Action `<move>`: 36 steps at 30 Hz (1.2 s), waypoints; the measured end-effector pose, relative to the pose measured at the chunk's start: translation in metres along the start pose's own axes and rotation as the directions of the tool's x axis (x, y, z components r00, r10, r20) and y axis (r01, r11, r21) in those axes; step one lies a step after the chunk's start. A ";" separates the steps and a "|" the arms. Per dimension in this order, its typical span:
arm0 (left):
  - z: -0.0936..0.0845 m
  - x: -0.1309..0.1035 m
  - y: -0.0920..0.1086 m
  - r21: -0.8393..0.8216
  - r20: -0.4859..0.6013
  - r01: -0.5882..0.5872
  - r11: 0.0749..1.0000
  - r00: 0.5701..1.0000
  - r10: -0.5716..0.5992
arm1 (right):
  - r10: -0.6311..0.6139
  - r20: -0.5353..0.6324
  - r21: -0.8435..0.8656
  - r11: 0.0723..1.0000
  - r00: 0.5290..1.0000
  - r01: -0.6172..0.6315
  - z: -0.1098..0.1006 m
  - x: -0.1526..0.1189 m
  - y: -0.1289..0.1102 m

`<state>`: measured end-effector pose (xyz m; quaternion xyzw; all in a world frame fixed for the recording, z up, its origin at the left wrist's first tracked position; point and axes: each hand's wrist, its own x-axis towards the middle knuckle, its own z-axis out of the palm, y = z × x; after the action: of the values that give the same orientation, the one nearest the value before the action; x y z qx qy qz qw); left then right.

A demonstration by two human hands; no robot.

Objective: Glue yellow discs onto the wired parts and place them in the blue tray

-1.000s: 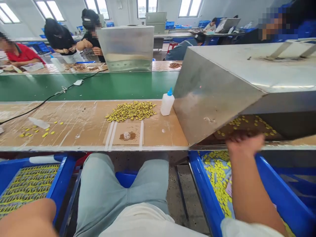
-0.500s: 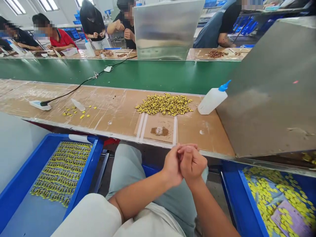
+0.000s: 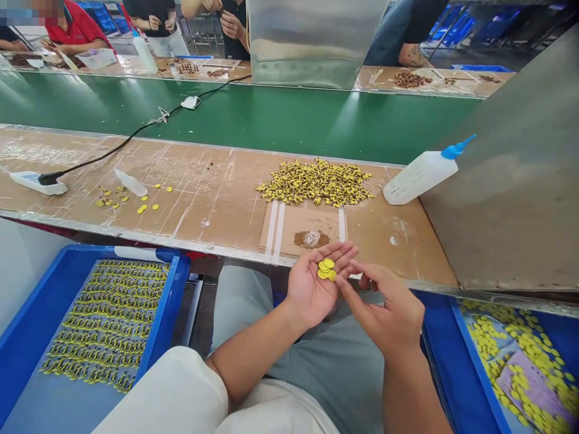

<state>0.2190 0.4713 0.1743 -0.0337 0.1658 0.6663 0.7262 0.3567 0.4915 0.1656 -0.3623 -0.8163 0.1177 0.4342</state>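
My left hand [image 3: 312, 289] is palm up above my lap, fingers stretched out, with several small yellow discs [image 3: 325, 269] lying in its palm. Close by on the right, my right hand [image 3: 389, 307] has its thumb and index finger apart; the thumb tip is at the edge of the discs, and whether it touches one I cannot tell. Just beyond the hands, a small clear cup [image 3: 312, 239] sits on a brown wet-looking patch of a taped cardboard piece [image 3: 283, 235]. Behind it is a heap of small yellow and dark pieces [image 3: 316, 181].
A white bottle with a blue nozzle [image 3: 420, 178] leans by a metal panel [image 3: 515, 193]. At left, a blue tray [image 3: 67, 256] holds rows of yellow-and-dark pieces; at right, another blue tray [image 3: 474, 374] holds yellow discs. A black cable [image 3: 122, 144] crosses the green belt [image 3: 271, 114]. Co-workers sit opposite.
My clasped hands have come apart. The left has opened palm up, showing the yellow discs, and the right has moved off to its right side. The view has tipped down.
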 end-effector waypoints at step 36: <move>-0.053 -0.019 0.010 0.324 0.005 0.125 0.938 0.991 -0.133 | -0.211 0.252 0.149 0.973 0.944 0.178 0.008 0.009 0.020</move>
<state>0.1976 0.4404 0.1317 0.0838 0.2606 0.5815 0.7661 0.3574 0.5126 0.1562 -0.2328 -0.8901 0.1726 0.3517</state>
